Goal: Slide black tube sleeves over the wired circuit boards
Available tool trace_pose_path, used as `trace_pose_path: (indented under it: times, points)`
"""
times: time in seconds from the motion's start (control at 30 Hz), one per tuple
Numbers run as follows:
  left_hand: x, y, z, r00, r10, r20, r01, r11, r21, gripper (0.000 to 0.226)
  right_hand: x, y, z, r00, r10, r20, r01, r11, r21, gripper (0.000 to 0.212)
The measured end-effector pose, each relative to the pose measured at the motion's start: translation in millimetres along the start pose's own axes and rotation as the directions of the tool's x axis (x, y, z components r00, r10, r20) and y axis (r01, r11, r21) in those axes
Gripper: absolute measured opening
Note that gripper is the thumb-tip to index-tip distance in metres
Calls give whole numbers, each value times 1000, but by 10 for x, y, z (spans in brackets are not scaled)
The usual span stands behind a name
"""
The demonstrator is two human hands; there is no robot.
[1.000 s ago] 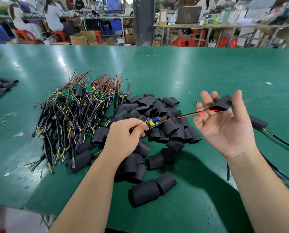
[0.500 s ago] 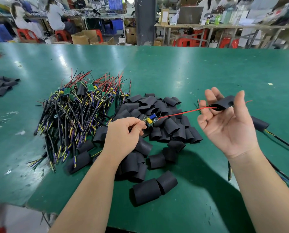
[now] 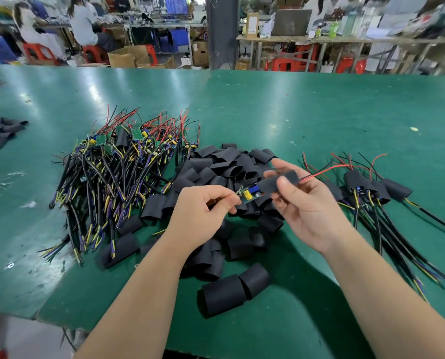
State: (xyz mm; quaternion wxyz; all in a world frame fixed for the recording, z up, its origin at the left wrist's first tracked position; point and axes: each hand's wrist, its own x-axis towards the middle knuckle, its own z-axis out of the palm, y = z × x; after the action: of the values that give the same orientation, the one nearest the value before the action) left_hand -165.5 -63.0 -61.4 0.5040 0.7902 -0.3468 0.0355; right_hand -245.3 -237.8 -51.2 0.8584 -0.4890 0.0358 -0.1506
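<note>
Black sleeves [image 3: 224, 167] on green workshop table [image 3: 294, 112]

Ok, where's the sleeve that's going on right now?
In the head view, just right of centre: the right hand pinches the black sleeve above the loose sleeve pile, its open end meeting the circuit board that the left hand holds.

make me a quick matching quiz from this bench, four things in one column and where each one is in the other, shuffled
1 bare wired boards
2 loose black sleeves
3 sleeved boards
4 held circuit board

A held up, partly inside a sleeve
B heap at the right
C heap at the left
D heap in the middle

Pairs: 1-C, 2-D, 3-B, 4-A
</note>
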Motion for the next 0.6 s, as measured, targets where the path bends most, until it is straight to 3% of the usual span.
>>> trace_pose_path:
  times: [0.1, 0.27, 0.47, 0.6]
  points:
    - [4, 15, -9, 1000, -7, 1, 7, 999, -41, 26, -9, 30, 11, 999, -35, 29, 36, 999, -35, 34]
    - [7, -1, -14, 1000, -4, -8, 3, 996, -88, 25, -26, -13, -37, 988, -141, 56, 150, 959, -240, 34]
    - [-7, 15, -10, 999, 0, 36, 4, 995, -102, 24, -31, 19, -10, 979, -147, 143, 176, 960, -220, 41]
    - [-12, 38, -18, 998, 4, 67, 2, 995, -95, 22, -20, 51, -11, 977, -186, 106, 213, 900, -381, 35]
